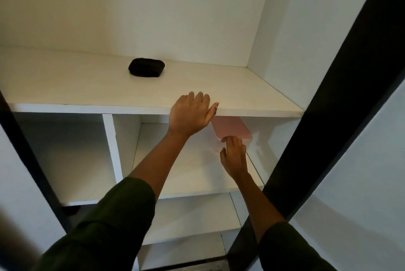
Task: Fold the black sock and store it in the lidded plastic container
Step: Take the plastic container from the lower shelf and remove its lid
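Note:
A black sock [146, 67], folded into a compact bundle, lies toward the back of the upper white shelf [65, 86]. My left hand [190, 113] rests palm down on that shelf's front edge, fingers spread, holding nothing. On the shelf below, at the right, stands a plastic container with a pink lid [232, 128], partly hidden under the upper shelf. My right hand [234, 154] reaches toward it, fingers apart, fingertips touching the lid's near edge.
This is a white wardrobe with black door frames [328, 86] at both sides. A vertical divider [111, 148] splits the lower compartment. More white shelves [192, 216] lie below. The wardrobe's right wall [274, 139] is close to the container.

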Tool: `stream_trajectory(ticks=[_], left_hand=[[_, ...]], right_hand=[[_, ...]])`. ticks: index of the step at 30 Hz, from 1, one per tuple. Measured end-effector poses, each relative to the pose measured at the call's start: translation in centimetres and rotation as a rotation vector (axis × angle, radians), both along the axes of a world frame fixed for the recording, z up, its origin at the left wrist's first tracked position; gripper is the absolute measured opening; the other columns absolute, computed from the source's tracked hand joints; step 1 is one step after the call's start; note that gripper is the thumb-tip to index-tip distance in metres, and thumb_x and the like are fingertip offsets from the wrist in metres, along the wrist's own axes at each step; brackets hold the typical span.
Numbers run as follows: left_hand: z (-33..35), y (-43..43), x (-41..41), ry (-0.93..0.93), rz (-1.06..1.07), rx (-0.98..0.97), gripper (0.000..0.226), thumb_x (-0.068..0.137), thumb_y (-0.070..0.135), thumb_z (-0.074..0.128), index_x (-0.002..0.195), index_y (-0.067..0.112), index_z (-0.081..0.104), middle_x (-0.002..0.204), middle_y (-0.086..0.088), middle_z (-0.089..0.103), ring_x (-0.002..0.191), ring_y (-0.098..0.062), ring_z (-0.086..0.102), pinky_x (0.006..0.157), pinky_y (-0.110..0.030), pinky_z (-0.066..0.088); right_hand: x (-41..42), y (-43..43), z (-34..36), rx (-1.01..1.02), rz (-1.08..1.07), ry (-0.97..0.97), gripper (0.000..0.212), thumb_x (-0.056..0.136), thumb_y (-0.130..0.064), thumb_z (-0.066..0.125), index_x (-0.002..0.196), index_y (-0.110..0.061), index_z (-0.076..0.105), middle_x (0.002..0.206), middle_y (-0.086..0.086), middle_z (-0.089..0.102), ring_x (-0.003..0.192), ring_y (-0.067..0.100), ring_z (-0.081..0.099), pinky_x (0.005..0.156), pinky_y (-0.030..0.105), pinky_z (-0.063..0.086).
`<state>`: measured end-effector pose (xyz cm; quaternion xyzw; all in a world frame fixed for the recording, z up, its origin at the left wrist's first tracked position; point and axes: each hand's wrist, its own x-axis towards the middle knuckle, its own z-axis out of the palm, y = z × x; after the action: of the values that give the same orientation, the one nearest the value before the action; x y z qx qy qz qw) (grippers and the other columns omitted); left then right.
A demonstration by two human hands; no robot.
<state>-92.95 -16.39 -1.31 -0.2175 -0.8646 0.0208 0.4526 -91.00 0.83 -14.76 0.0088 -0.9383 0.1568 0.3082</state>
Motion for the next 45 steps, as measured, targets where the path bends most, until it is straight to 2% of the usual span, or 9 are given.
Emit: stream_trajectory(ticks=[4,12,17,21,26,31,35,40,45], left_hand=[[-0.8,0.1,-0.9,0.099,-0.027,0.007,0.058,0.099,0.041,0.024,0.084,0.012,0.071,0.074,-0.004,0.073,0.063,-0.019,0.068,0.05,-0.027,0.052],[-1.7,0.4,-2.1,0.364,-0.033,0.002,0.055,0.096,0.041,0.029,0.085,0.014,0.076,0.077,-0.002,0.076,0.064,-0.017,0.072,0.05,-0.024,0.053],[-1.7,0.4,-2.3,0.419,-0.027,-0.006,0.055,0.096,0.04,0.028,0.084,0.015,0.076,0.077,-0.001,0.076,0.063,-0.016,0.072,0.049,-0.023,0.05],[-1.6,0.5,-2.2,0.382,-0.01,-0.025,0.055,0.096,0.04,0.029,0.083,0.015,0.076,0.076,-0.001,0.076,0.062,-0.016,0.071,0.049,-0.022,0.049],[-1.2,0.4,-1.5,0.291,0.034,-0.025,0.055,0.096,0.039,0.028,0.083,0.016,0.076,0.075,0.0,0.075,0.061,-0.015,0.07,0.048,-0.023,0.048],[-0.5,0.4,-0.3,0.089,0.054,0.001,0.059,0.099,0.038,0.021,0.084,0.015,0.073,0.075,-0.002,0.074,0.063,-0.019,0.068,0.051,-0.028,0.051],[0.6,0.5,1.4,-0.137,0.031,0.078,0.057,0.095,0.04,0.022,0.092,0.012,0.072,0.083,-0.005,0.074,0.07,-0.023,0.069,0.058,-0.03,0.051],[2.5,0.2,3.7,-0.405,0.002,0.197,0.057,0.096,0.043,0.017,0.124,0.017,0.06,0.123,-0.004,0.066,0.109,-0.026,0.063,0.082,-0.036,0.051],[3.4,-0.3,5.6,-0.618,-0.019,0.11,0.049,0.101,0.023,0.026,0.149,0.011,0.029,0.157,-0.007,0.029,0.143,-0.024,0.031,0.112,-0.036,0.03]], right_hand=[[-4.3,1.0,-0.1,0.032,0.03,-0.216,0.045,0.082,-0.001,0.062,0.125,-0.007,0.053,0.127,0.012,0.057,0.117,0.029,0.054,0.096,0.034,0.046],[-11.4,4.3,-3.4,0.256,-0.075,-0.577,0.072,0.095,-0.029,0.048,0.151,-0.013,0.006,0.16,0.013,0.006,0.148,0.032,0.007,0.119,0.048,0.008],[-12.9,5.3,-5.3,0.388,-0.065,-0.517,0.06,0.098,-0.027,0.043,0.15,-0.012,0.018,0.156,0.011,0.026,0.144,0.03,0.023,0.119,0.045,0.011],[-12.0,5.5,-5.0,0.416,-0.044,-0.366,0.05,0.095,-0.017,0.049,0.143,-0.011,0.037,0.139,0.013,0.05,0.125,0.03,0.05,0.106,0.039,0.039],[-9.8,5.0,-1.7,0.471,0.005,-0.231,0.034,0.066,-0.015,0.083,0.098,-0.011,0.072,0.075,0.006,0.074,0.059,0.022,0.07,0.05,0.026,0.056],[-6.2,3.7,4.2,0.468,0.092,-0.254,0.034,0.097,-0.018,0.043,0.128,-0.018,0.056,0.116,0.006,0.07,0.106,0.027,0.065,0.089,0.033,0.05],[-2.3,2.3,7.8,0.472,0.067,-0.24,0.038,0.096,-0.016,0.045,0.133,-0.024,0.052,0.127,0.001,0.064,0.117,0.022,0.059,0.096,0.029,0.042],[2.2,1.0,10.7,0.464,0.08,-0.3,0.033,0.093,-0.013,0.051,0.125,-0.02,0.058,0.12,0.004,0.067,0.113,0.025,0.061,0.093,0.032,0.044],[5.9,0.8,14.3,0.372,0.095,-0.301,0.02,0.09,-0.022,0.054,0.104,-0.018,0.068,0.101,0.007,0.072,0.095,0.028,0.065,0.076,0.034,0.05]])
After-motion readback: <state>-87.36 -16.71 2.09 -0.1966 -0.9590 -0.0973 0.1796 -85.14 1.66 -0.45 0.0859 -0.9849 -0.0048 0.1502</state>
